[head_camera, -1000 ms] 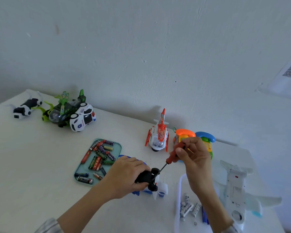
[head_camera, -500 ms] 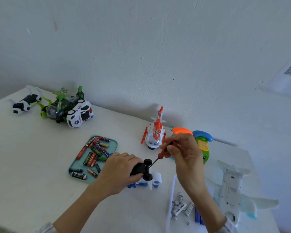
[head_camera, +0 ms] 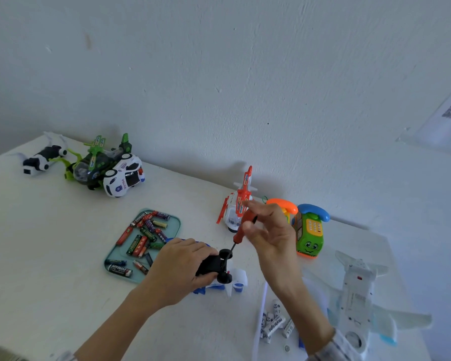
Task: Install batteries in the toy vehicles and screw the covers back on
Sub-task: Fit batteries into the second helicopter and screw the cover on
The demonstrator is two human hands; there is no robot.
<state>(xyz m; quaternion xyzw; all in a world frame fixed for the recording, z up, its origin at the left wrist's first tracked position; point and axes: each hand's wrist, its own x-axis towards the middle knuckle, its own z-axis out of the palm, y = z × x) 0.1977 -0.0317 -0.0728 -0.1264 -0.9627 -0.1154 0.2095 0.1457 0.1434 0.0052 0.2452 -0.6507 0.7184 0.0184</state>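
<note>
While the left hand (head_camera: 179, 267) clamps down over a toy car (head_camera: 214, 265) lying wheels-up on the counter (head_camera: 50, 243), its fingers curl round the black underside, grip clenched on the toy; only the end with two black wheels shows past the fingertips; the white and blue body lies beneath, against the counter; right hand (head_camera: 268, 233) raised just above and beside the toy, grip grasping a screwdriver (head_camera: 241, 230) by its red handle between thumb and fingers; shaft slants down and left, tip meeting the underside near the upper wheel, just beyond the left fingertips; exact contact point too small to tell.

Left of the hands, a teal tray (head_camera: 176, 222) of loose batteries (head_camera: 141, 239), touching nothing else; near the right forearm, a clear tray edge (head_camera: 262, 308) with white batteries (head_camera: 274, 325) lying in a heap; white airplane (head_camera: 357, 295) upside down at the right edge; green phone toy (head_camera: 309, 233) and orange phone toy (head_camera: 284, 205) behind the right hand; red and white helicopter (head_camera: 235, 207) beside them; far left corner holds a police car (head_camera: 123, 178), a green helicopter (head_camera: 94, 165) and a black and white toy (head_camera: 41, 160), close together.
</note>
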